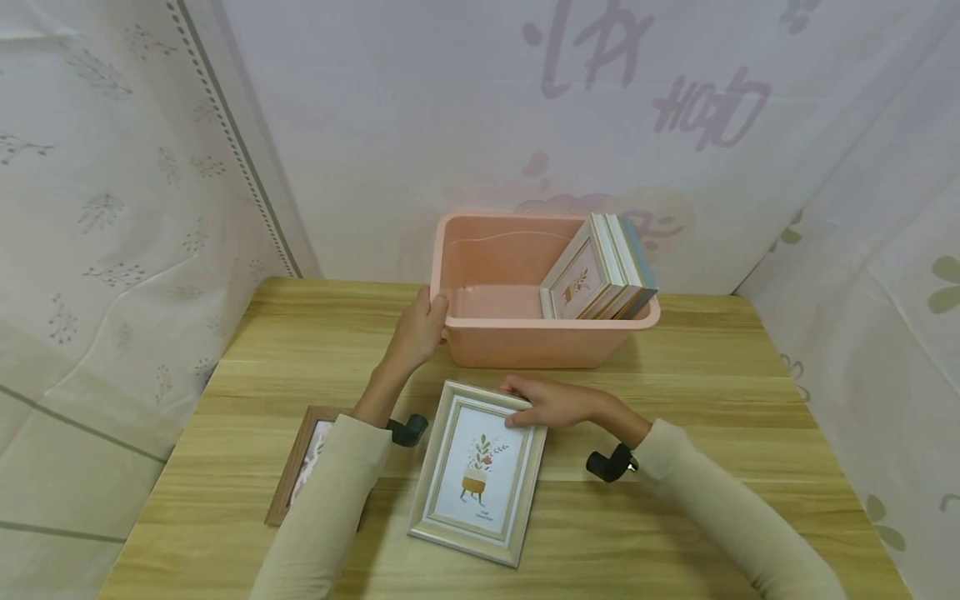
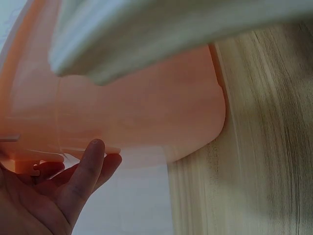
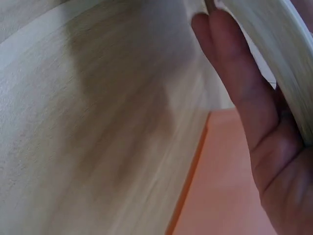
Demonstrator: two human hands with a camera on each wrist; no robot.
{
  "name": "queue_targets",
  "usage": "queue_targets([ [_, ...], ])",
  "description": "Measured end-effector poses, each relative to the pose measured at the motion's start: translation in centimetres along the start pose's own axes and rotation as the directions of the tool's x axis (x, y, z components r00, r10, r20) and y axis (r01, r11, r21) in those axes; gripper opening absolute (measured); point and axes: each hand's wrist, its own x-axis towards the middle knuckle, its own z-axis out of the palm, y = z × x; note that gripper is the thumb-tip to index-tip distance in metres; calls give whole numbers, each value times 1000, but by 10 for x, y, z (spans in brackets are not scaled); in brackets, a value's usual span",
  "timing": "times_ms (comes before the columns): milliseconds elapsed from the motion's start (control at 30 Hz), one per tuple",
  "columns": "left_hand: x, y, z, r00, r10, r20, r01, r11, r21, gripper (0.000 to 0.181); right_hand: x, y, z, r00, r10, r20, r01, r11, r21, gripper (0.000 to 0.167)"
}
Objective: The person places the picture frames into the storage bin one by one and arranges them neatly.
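Note:
My left hand (image 1: 417, 331) grips the left rim of a pink plastic bin (image 1: 525, 343); in the left wrist view its fingers (image 2: 90, 166) reach under that rim. With my right hand (image 1: 558, 402) I hold a cream picture frame (image 1: 438, 467) by its upper right corner, thumb on the front and fingers behind. The frame is tilted above the table and shows a potted plant print. Inside the bin, several picture frames (image 1: 577, 279) lean together at the right end, the foremost white with a plant print.
A brown wooden picture frame (image 1: 296, 467) lies on the wood-grain table (image 1: 675, 533), partly hidden by my left forearm. Patterned fabric (image 1: 375, 125) hangs behind the bin and on both sides.

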Motion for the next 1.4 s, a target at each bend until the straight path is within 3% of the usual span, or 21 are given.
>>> queue_targets([
  [100,0,0,0,1000,-2,6,2,1000,4,43,-5,-7,-3,1000,1,30,-1,1000,17,32],
  [167,0,1,-1,1000,-1,6,1,1000,3,43,-7,-11,-4,999,-11,41,10,1000,28,46],
  [333,-1,1,0,1000,1,6,-1,1000,-2,42,-12,-20,-11,995,-92,42,90,995,49,66],
  [833,-2,0,0,1000,0,11,0,1000,-28,50,-29,-45,-29,986,-167,-6,166,983,-74,59],
  [1267,-1,0,1,1000,5,1,-5,999,-50,51,-41,-73,-53,981,-180,-76,166,973,-160,58],
  [1400,-1,-1,1,1000,6,-1,-6,998,-55,49,-46,-82,-63,981,-155,-121,134,977,-165,59],
])
